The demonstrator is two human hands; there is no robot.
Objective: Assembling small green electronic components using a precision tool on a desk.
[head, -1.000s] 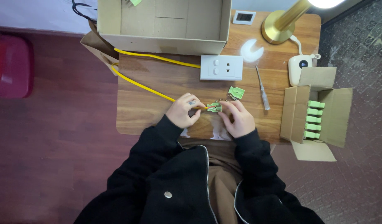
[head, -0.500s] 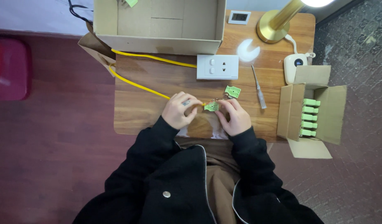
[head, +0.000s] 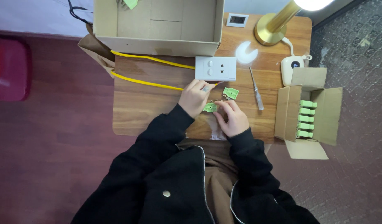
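Both hands, left hand [head: 194,98] and right hand [head: 232,117], pinch a small green plastic connector [head: 210,108] between their fingers just above the table [head: 137,108]; it looks light, rigid, best gripped by its edges.

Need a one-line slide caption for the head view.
Seated person's left hand and right hand hold a small green part over a wooden table, beside a white socket plate and yellow cable.

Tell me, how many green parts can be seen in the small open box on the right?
5, stacked in a column inside the small open box: the green parts run from top to bottom along its middle. More may be hidden beneath them.
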